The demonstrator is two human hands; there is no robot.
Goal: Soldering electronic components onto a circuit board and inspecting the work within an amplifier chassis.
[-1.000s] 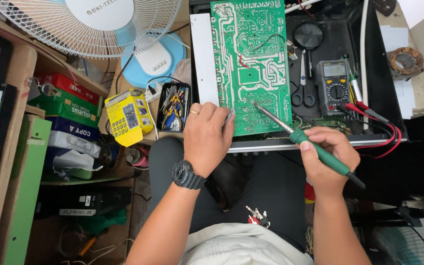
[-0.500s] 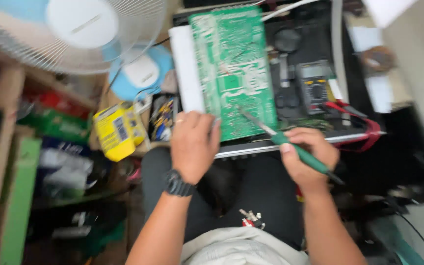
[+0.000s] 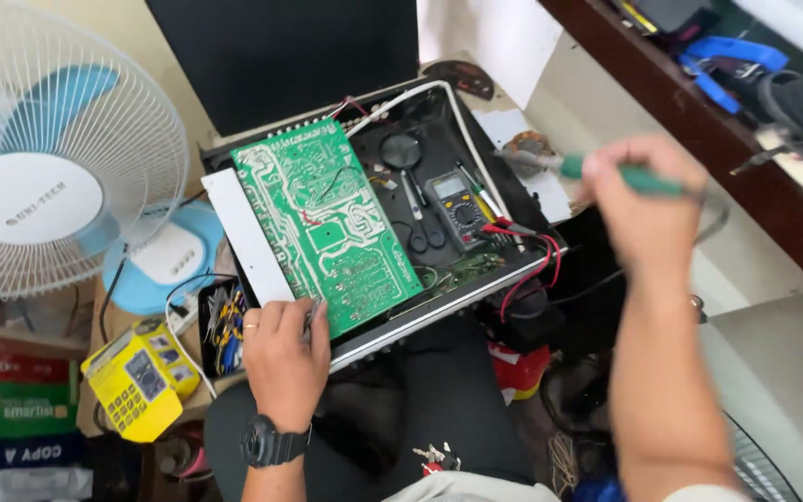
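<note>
A green circuit board (image 3: 327,223) lies solder side up across an open black chassis (image 3: 439,158). My left hand (image 3: 283,358), with a ring and a black wristwatch, rests at the board's near corner and touches its edge. My right hand (image 3: 643,200) is raised off to the right of the chassis and grips a green-handled soldering iron (image 3: 597,169), its tip pointing left toward a round stand (image 3: 527,149). Inside the chassis lie a multimeter (image 3: 459,209) with red and black leads, scissors (image 3: 420,228) and a magnifier (image 3: 401,151).
A white and blue standing fan (image 3: 48,177) fills the left. A yellow device (image 3: 137,386) and a small tray of tools (image 3: 220,325) sit near my left hand. A dark wooden shelf (image 3: 699,102) with cables runs along the right. Boxes stack at the lower left.
My right hand has lifted the soldering iron off the board and swung it up and to the right. The view has shifted; my left hand stays at the board's near edge.
</note>
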